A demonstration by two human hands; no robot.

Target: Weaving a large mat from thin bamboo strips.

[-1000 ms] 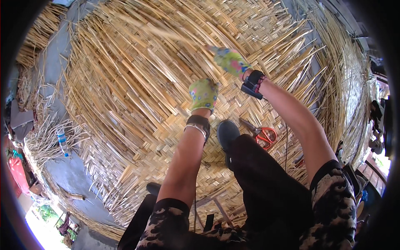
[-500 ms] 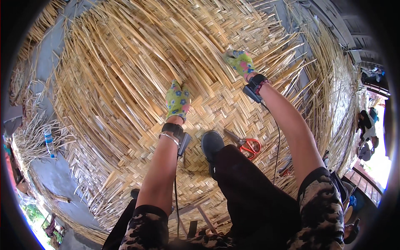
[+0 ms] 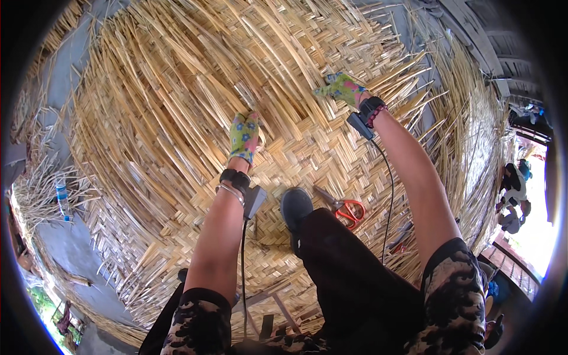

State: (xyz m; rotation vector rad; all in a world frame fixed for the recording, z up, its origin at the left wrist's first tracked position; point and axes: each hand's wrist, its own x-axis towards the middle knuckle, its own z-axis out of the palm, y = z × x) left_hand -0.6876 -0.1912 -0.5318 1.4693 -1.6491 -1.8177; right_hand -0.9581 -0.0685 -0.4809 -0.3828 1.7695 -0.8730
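Observation:
A large woven reed mat (image 3: 331,160) spreads below me, with long loose reed strips (image 3: 160,89) lying across its far and left parts. Both my hands wear green flowered gloves. My left hand (image 3: 244,136) is closed on a reed strip near the middle of the mat, its fingertips pressed among the strips. Farther off and to the right, my right hand (image 3: 343,89) is bent inward, its fingers closed at the end of a strip; the exact grip is partly hidden. Orange-handled scissors (image 3: 352,213) lie on the weave beside my shoe (image 3: 296,208).
Strip ends (image 3: 408,71) stick out past my right hand. A plastic bottle (image 3: 63,201) stands among loose reeds at the left. More reeds (image 3: 467,118) are heaped along the right side. Cables (image 3: 390,195) hang from the devices on my wrists.
My left hand has shifted slightly left and turned a little. The right hand has moved slightly nearer, its fingers now pointing more to the left.

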